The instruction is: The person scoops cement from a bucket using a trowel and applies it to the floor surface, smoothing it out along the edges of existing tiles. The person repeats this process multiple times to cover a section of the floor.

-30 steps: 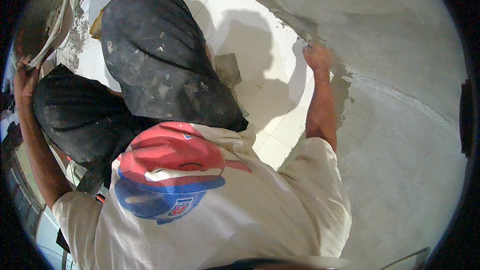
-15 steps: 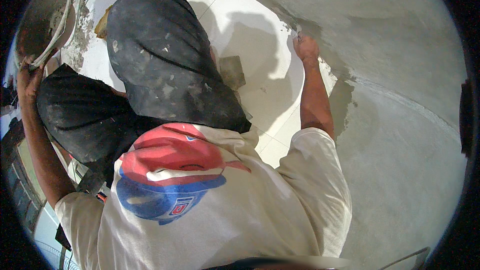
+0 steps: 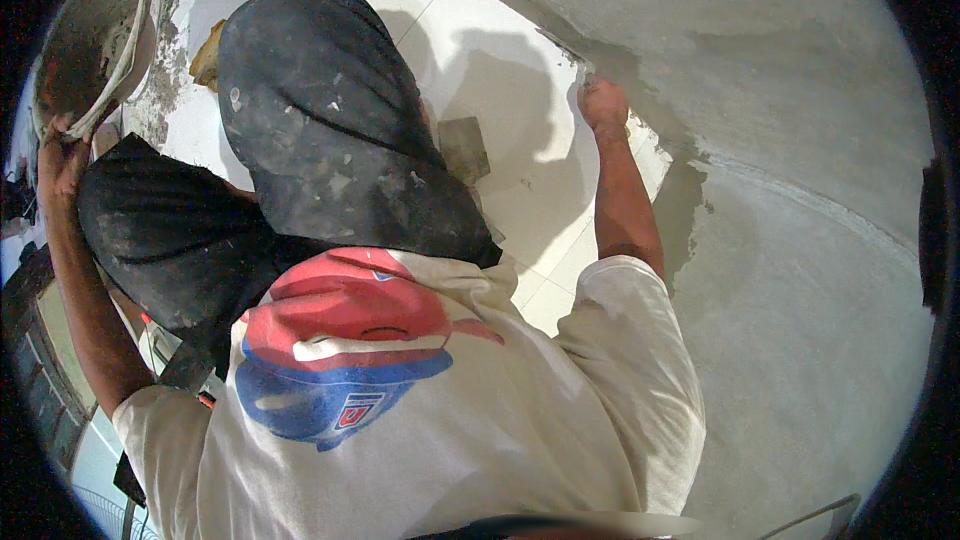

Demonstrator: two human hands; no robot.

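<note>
At the upper left, my left hand (image 3: 65, 168) has its fingers closed on the rim of a mortar-stained bucket (image 3: 137, 45), which is tilted so its dirty inside shows. My right hand (image 3: 603, 103) is a closed fist at the foot of the grey plastered wall (image 3: 760, 70), where it meets the pale tiled floor (image 3: 520, 190). Whatever the fist holds is hidden under the fingers. Darker, damp-looking plaster surrounds that seam.
My bent knees in dark, spattered trousers (image 3: 320, 110) fill the middle left. Between them and the wall, a small greyish block (image 3: 463, 148) lies on the tiles. A yellowish piece (image 3: 207, 55) shows beyond the left knee. Mortar crumbs (image 3: 160, 95) are scattered beside the bucket.
The view has shifted slightly. My right fist is a little lower and farther left in it, still at the wall's foot. My left hand stays on the bucket rim.
</note>
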